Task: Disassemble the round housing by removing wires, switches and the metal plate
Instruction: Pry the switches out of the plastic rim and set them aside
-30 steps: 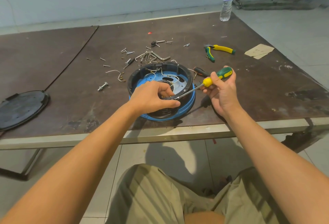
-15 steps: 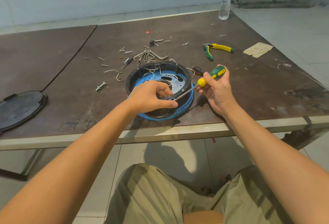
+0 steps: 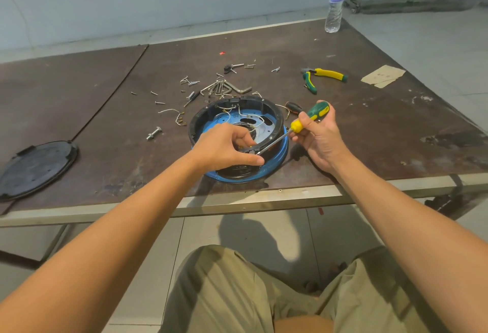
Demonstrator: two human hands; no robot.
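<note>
The round housing (image 3: 272, 113), a black ring on a blue base, lies near the table's front edge. White wires (image 3: 254, 124) loop over the blue metal plate (image 3: 266, 127) inside it. My left hand (image 3: 224, 147) pinches a small black switch (image 3: 249, 150) at the housing's near rim, thumb below and fingers above. My right hand (image 3: 317, 134) grips a green and yellow screwdriver (image 3: 303, 121). Its shaft slants down to the left and its tip meets the switch beside my left thumb.
Loose screws, hex keys (image 3: 224, 88) and a bolt (image 3: 154, 133) are scattered behind and left of the housing. Yellow-green pliers (image 3: 317, 77) lie at the right, a water bottle (image 3: 334, 2) at the far corner, a black round lid (image 3: 37, 168) at the left.
My right hand has shifted the screwdriver handle slightly; its tip stays at the switch. My left hand keeps its pinch on the rim. The camera view has drifted a little.
</note>
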